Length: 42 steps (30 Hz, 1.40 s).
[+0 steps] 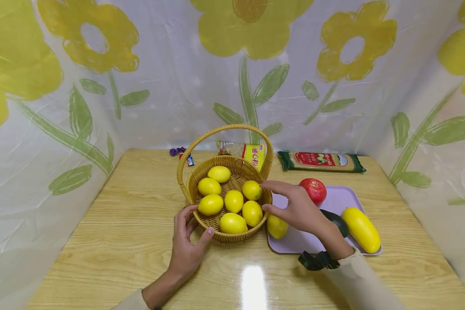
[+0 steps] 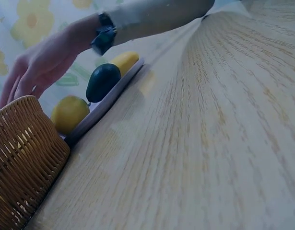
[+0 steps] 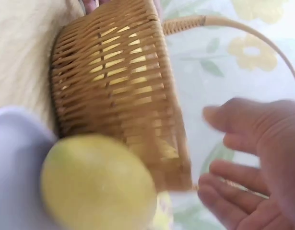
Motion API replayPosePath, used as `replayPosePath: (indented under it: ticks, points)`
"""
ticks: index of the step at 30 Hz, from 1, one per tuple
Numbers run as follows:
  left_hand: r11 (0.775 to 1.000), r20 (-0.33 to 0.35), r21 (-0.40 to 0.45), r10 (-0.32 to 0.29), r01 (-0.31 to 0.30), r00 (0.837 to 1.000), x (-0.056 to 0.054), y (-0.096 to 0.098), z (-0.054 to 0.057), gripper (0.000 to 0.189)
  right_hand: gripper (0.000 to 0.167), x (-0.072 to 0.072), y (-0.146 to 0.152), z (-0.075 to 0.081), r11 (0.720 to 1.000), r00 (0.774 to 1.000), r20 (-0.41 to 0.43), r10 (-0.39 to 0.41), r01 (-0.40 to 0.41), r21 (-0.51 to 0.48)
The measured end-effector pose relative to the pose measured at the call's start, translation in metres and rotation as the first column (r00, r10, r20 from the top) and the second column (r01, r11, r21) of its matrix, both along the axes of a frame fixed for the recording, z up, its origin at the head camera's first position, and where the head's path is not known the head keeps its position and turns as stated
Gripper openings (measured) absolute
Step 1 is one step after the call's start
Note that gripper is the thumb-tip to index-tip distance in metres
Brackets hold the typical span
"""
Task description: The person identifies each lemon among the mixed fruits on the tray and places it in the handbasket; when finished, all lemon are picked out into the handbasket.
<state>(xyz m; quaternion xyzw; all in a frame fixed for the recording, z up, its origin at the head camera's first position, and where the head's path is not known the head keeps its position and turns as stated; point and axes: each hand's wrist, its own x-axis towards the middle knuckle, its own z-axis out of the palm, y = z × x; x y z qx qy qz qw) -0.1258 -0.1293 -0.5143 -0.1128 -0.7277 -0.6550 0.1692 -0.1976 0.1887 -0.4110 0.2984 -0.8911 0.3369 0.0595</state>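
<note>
A wicker basket with a tall looped handle holds several yellow lemons. My left hand holds the basket's front-left side, fingertips at the rim and thumb on the front. My right hand is at the basket's right rim, thumb and fingers apart. Its fingertips come close to a lemon inside; in the right wrist view nothing lies between the fingers of the hand. Beside the basket, another lemon sits on a lilac tray, partly under the right hand.
On the tray also lie a red round fruit, a dark green fruit and a long yellow melon. Behind are a noodle packet, a yellow food packet and small wrapped sweets. A flowered curtain surrounds the wooden table.
</note>
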Motion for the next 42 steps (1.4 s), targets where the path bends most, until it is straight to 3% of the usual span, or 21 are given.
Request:
replayPosePath:
  ticks: [4, 9, 13, 17, 22, 32, 42]
  points:
    - [1.000, 0.000, 0.000, 0.001, -0.001, 1.000, -0.001, 0.000, 0.000, 0.071, 0.051, 0.018, 0.033, -0.006, 0.989, 0.993, 0.118, 0.012, 0.006, -0.151]
    - [1.000, 0.000, 0.001, -0.002, 0.002, 1.000, -0.001, 0.000, 0.001, 0.071, 0.048, 0.046, 0.076, -0.016, 0.950, 0.957, 0.283, 0.061, 0.031, -0.310]
    - [1.000, 0.002, 0.001, 0.002, -0.002, 1.000, -0.001, 0.000, 0.000, 0.071, 0.048, 0.067, 0.101, -0.020, 0.916, 0.938, 0.335, 0.092, 0.052, -0.398]
    - [1.000, 0.000, 0.002, 0.005, -0.005, 1.000, -0.001, -0.001, 0.000, 0.071, 0.048, 0.078, 0.110, -0.024, 0.883, 0.931, 0.350, 0.105, 0.074, -0.464]
    - [1.000, 0.006, 0.003, 0.006, -0.006, 1.000, -0.001, -0.001, 0.001, 0.072, 0.046, 0.077, 0.102, -0.032, 0.887, 0.930, 0.355, 0.101, 0.077, -0.455]
    - [1.000, 0.003, 0.006, 0.006, -0.006, 1.000, -0.001, 0.000, 0.001, 0.071, 0.052, 0.058, 0.058, -0.047, 0.958, 0.946, 0.320, -0.042, 0.129, -0.257]
    - [1.000, 0.007, 0.002, 0.008, -0.008, 1.000, 0.000, 0.000, 0.001, 0.071, 0.052, 0.045, 0.031, -0.065, 0.940, 0.948, 0.291, -0.128, 0.210, -0.268]
